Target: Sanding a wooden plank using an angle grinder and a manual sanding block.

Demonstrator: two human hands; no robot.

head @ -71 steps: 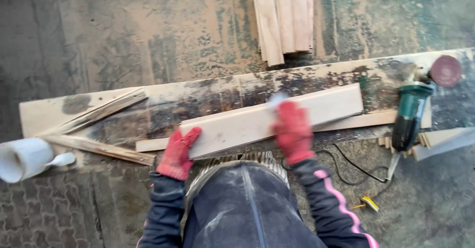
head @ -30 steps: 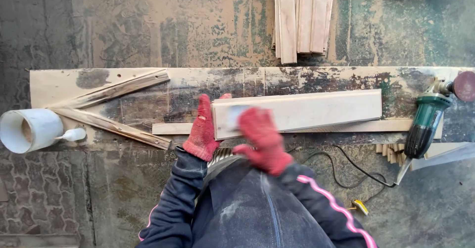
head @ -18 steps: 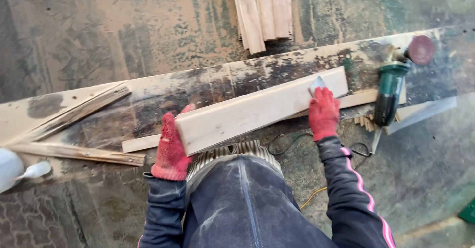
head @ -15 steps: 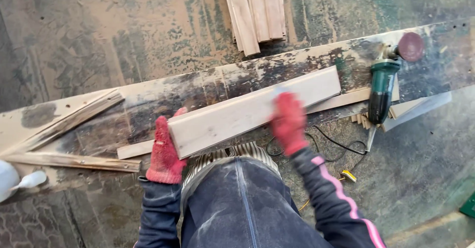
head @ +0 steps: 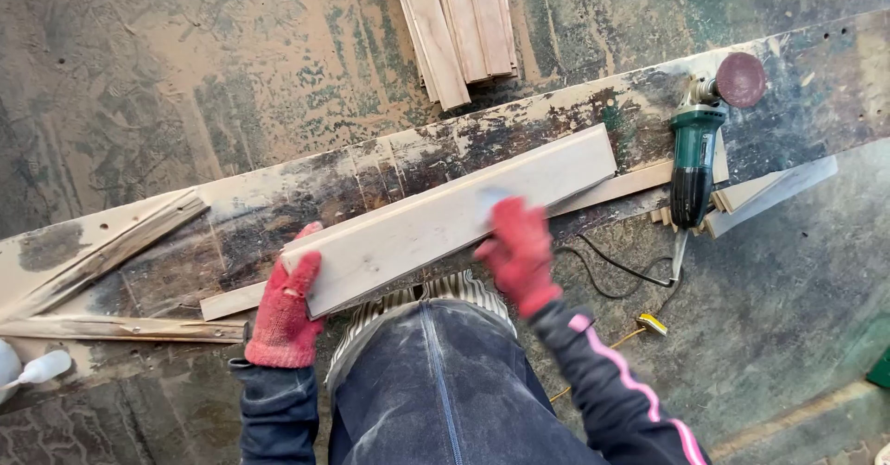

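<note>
While the left hand (head: 283, 312) steadies the board (head: 445, 219), the right hand (head: 516, 254) has slid leftward.

A green angle grinder (head: 693, 164) with a round reddish disc lies on a long, paint-stained plank (head: 232, 210). A stack of narrow wooden slats (head: 454, 25) rests on the dusty floor beyond it.

I see the board (head: 445, 219) lying lengthwise on the table (head: 278, 196), my left grip (head: 283, 312) at its left end and my right grip (head: 514, 252) on its near edge. The angle grinder (head: 695, 150) lies to its right, stacked planks (head: 454, 25) on the floor behind, and two splintered strips (head: 102, 256) at the table's left.
</note>
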